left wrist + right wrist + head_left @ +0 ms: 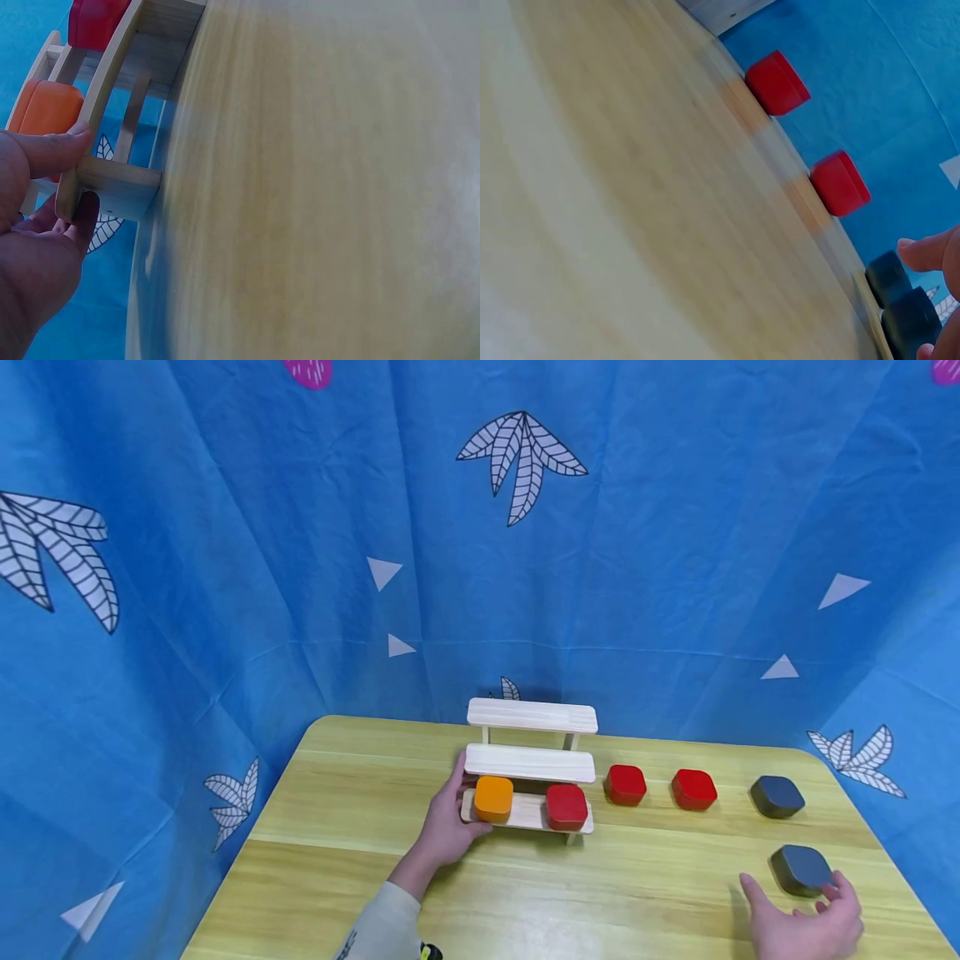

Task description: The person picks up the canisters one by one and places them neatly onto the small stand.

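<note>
A small three-step wooden shelf (529, 763) stands toward the back of the table. My left hand (447, 823) grips the left end of its lowest step, thumb (58, 152) on top and fingers beneath. On that step sit an orange rounded block (493, 799) at the left and a red rounded block (566, 807) at the right. At the table's right side my right hand (808, 927) is right by the nearer dark grey block (801, 870), thumb spread to its left and fingertips at its right front corner. In the right wrist view this dark block (911, 324) is partly hidden by the hand.
Two more red blocks (626, 785) (693, 789) stand in a row right of the shelf. Beyond them is a second dark grey block (777, 797). A blue patterned curtain (525, 593) hangs behind the wooden table (585, 893) and along its sides.
</note>
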Demonstrator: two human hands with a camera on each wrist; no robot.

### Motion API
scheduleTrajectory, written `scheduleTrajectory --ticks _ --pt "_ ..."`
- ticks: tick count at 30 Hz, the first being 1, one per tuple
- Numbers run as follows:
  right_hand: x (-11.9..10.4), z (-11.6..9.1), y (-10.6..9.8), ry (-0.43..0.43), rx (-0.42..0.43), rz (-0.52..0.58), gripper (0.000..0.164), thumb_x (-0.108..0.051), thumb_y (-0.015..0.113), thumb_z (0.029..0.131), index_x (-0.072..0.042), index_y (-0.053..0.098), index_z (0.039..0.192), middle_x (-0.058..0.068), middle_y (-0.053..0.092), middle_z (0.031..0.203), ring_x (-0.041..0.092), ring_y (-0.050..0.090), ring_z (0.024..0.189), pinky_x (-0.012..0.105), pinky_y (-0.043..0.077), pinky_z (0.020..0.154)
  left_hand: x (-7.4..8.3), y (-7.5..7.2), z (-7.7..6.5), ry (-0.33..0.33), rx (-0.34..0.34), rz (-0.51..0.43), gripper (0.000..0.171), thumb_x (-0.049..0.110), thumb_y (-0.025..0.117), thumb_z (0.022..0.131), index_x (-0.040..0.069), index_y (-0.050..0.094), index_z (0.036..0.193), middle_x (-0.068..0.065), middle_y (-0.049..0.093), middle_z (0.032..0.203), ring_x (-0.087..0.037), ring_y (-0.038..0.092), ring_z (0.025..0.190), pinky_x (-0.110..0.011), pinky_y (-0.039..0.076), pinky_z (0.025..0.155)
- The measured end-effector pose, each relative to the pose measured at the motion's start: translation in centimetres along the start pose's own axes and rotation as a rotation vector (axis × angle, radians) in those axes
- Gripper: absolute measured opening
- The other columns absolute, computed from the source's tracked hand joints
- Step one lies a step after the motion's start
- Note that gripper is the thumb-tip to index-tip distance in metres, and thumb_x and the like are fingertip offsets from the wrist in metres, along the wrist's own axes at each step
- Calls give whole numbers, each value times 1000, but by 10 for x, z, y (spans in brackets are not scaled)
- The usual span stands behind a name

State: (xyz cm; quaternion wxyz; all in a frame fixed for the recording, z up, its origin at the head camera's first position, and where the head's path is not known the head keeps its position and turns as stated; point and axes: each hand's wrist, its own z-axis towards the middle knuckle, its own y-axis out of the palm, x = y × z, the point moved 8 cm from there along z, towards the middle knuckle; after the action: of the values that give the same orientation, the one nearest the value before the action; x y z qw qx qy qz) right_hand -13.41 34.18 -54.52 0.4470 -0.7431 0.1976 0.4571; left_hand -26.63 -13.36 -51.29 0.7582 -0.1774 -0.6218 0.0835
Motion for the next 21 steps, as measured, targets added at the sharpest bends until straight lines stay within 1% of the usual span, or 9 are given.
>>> scheduleTrajectory --ticks 3,5,7,10,12,14,18,21 --pt "3 5 -1 -9 5 7 111 -42 85 77 -20 15 161 17 25 155 39 29 135 50 37 109 0 0 -1 -7 0 2 126 -12 83 72 27 4 162 -2 50 142 -23 46 130 -47 31 112" --pt "3 8 -1 -25 16 -7 110 -42 84 77 -20 16 161 17 27 155 40 34 131 50 39 106 1 0 -1 -12 0 2 126 -12 83 73 28 4 162 -1 50 142 -23 46 130 -48 31 112" --pt "3 10 -3 -49 29 -33 109 -41 84 78 -17 18 161 18 28 154 42 38 125 51 40 100 1 0 -1 -8 0 -3 125 -12 83 73 27 4 162 -2 50 141 -23 46 130 -49 31 112" --pt "0 13 -4 -60 39 -61 107 -37 83 79 -15 18 160 20 30 154 43 36 127 54 35 101 0 0 -2 -9 0 -8 125 -12 83 73 27 4 162 -2 50 142 -23 46 130 -50 32 112" --pt "0 15 -5 -59 42 -64 106 -34 83 79 -14 18 160 21 29 154 42 31 132 55 30 106 0 0 -2 -4 -1 -12 125 -12 83 73 26 4 162 -2 50 142 -24 46 130 -50 32 112" --pt "0 16 -6 -53 40 -59 106 -32 83 80 -13 17 160 22 27 155 41 25 138 56 23 112 0 0 -2 -4 -1 -11 125 -12 83 73 26 4 162 -3 50 142 -24 46 130 -50 33 111" --pt "2 21 -7 -55 48 -41 105 -31 83 79 -14 19 160 21 27 156 39 24 140 53 20 114 0 0 -2 -6 2 -10 125 -11 83 73 26 4 162 -2 50 141 -23 47 129 -49 34 111" --pt "2 25 -6 -69 64 -26 103 -29 83 79 -17 21 160 19 29 154 37 27 137 51 24 112 1 -1 -2 -2 3 -10 125 -11 83 73 26 4 162 -2 50 141 -24 47 129 -50 34 111"
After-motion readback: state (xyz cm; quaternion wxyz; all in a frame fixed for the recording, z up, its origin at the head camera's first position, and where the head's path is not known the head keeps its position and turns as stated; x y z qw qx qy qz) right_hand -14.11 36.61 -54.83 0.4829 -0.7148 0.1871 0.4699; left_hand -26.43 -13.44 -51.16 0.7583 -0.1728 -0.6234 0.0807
